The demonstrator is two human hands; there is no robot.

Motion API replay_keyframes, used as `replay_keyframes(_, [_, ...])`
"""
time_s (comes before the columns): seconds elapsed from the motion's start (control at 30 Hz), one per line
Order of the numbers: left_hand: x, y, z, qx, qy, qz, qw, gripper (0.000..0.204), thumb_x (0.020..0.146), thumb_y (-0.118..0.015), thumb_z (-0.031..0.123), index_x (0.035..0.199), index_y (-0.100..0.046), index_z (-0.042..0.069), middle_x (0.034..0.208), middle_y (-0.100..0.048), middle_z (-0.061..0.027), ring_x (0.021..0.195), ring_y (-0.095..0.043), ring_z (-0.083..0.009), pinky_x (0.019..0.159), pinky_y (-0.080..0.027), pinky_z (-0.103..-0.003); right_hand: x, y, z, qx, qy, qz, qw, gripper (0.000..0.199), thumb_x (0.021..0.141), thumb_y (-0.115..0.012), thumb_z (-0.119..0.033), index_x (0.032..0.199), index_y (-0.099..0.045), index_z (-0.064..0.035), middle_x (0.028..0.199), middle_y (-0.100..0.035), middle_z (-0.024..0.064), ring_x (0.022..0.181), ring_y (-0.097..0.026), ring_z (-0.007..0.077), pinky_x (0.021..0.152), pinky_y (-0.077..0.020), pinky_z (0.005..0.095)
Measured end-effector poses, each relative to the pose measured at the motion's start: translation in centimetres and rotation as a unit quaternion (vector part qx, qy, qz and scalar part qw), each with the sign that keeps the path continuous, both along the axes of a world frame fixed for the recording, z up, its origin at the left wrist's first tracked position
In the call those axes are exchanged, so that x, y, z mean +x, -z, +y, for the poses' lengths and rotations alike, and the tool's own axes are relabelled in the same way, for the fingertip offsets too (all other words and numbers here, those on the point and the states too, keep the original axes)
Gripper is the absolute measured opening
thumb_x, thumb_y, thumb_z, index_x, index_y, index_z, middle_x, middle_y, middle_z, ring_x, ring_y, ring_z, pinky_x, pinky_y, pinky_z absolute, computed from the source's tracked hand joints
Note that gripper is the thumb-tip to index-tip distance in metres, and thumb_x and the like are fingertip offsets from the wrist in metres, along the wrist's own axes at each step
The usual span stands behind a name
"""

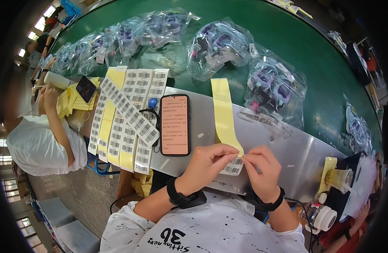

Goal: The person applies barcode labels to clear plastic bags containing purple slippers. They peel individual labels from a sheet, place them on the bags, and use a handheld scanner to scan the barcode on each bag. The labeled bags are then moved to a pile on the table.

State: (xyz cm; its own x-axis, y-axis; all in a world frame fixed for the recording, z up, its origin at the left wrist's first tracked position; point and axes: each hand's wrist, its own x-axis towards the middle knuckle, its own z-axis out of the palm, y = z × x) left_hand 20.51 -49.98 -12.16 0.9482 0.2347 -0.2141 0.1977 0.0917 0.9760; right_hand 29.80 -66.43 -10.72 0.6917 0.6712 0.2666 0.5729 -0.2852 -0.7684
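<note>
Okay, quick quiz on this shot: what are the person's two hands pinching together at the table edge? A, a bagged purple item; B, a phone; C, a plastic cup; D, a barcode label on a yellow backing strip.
D: the left hand and right hand meet on a barcode label at the end of the yellow backing strip, while the phone lies untouched beside them.

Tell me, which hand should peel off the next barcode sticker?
Probably the right hand. Its fingertips already pinch at the edge of the barcode sticker at the end of the yellow backing strip, while the left hand grips the strip from the side and steadies it.
</note>
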Motion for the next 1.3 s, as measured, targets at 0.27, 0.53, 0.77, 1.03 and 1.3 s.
replay_keyframes(0.27, [0.2,0.8,-0.1,-0.093,0.046,0.051,0.993,0.039,0.09,-0.059,-0.006,0.128,-0.051,-0.003,0.117,-0.062,-0.012,0.103,-0.063,-0.0135,0.088,-0.051,-0.023,0.1,1.0,0.3,0.011,0.033,0.021,0.999,0.012,0.076,-0.068,0.007,0.086,-0.062,0.0022,0.092,-0.06,0.0122,0.076,-0.059,0.0266,0.065,-0.0487,0.0337])
replay_keyframes(0.53, [0.4,1.0,-0.1,-0.022,0.063,0.062,0.996,0.027,0.09,-0.061,-0.002,0.117,-0.059,-0.003,0.1,-0.066,-0.0046,0.09,-0.063,-0.0068,0.078,-0.051,-0.021,0.3,1.4,-0.1,-0.001,0.02,0.004,1.0,0.008,0.077,-0.068,0.005,0.081,-0.062,0.0037,0.095,-0.063,0.0122,0.081,-0.061,0.026,0.066,-0.0503,0.033])
replay_keyframes(0.77, [0.3,1.5,-0.2,-0.016,0.049,0.055,0.997,0.024,0.09,-0.063,-0.001,0.113,-0.06,-0.002,0.081,-0.057,0.0026,0.077,-0.055,-0.0015,0.066,-0.046,-0.018,0.1,1.7,0.2,-0.002,0.043,0.022,0.999,0.008,0.076,-0.068,0.005,0.082,-0.062,0.0035,0.095,-0.063,0.0131,0.081,-0.061,0.0274,0.067,-0.05,0.0342])
replay_keyframes(1.03, [0.3,1.2,-0.2,0.009,0.059,0.049,0.997,0.033,0.089,-0.063,-0.002,0.121,-0.055,-0.002,0.089,-0.065,-0.0048,0.085,-0.063,-0.0064,0.071,-0.05,-0.021,-0.5,2.0,-0.1,0.0,0.026,-0.014,1.0,0.008,0.077,-0.066,0.006,0.082,-0.06,0.0037,0.095,-0.063,0.0138,0.082,-0.061,0.0293,0.068,-0.0496,0.0351])
replay_keyframes(1.3, [0.2,2.6,-0.5,-0.026,0.059,0.05,0.997,0.05,0.088,-0.056,-0.009,0.135,-0.042,-0.001,0.115,-0.063,-0.0134,0.101,-0.064,-0.014,0.082,-0.051,-0.025,0.7,-1.2,-1.8,0.018,0.016,0.078,0.997,0.008,0.082,-0.063,0.004,0.088,-0.059,-0.0002,0.097,-0.06,0.012,0.085,-0.059,0.0246,0.073,-0.0484,0.0307])
